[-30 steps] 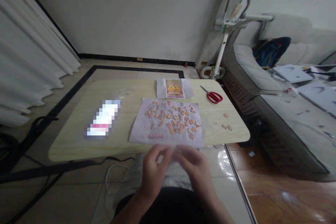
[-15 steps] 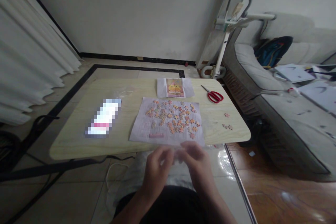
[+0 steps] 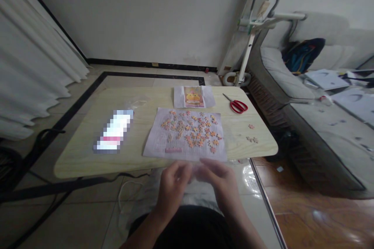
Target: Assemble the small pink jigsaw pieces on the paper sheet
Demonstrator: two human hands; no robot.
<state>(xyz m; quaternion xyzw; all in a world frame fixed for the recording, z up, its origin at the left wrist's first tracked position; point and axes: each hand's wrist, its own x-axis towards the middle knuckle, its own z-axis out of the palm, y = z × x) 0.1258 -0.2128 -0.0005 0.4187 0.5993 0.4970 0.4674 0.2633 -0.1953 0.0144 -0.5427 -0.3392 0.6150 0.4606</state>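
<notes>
Just beyond the table's near edge, my left hand [image 3: 174,184] is closed with its fingertips pinched together. My right hand [image 3: 219,181] meets it from the other side, its fingers pressed close too. Something pale and small may be between the fingertips, but blur hides what it is. In front of both hands lies a white printed sheet [image 3: 153,138] on the wooden table. Several small flower-shaped pieces [image 3: 199,134], pink, orange and yellow, are scattered over the sheet. A pink strip [image 3: 173,150] lies near the sheet's front edge.
A picture card [image 3: 193,96] lies at the back of the table [image 3: 84,124], with red-handled scissors [image 3: 238,106] to its right. Loose pieces [image 3: 251,139] rest at the right end. A pixelated bright phone-like object [image 3: 113,130] and clear plastic [image 3: 138,103] are on the left.
The whole view has shifted very slightly. My two hands stay close together, with small finger movements at the fingertips. Nothing on the table has visibly moved.
</notes>
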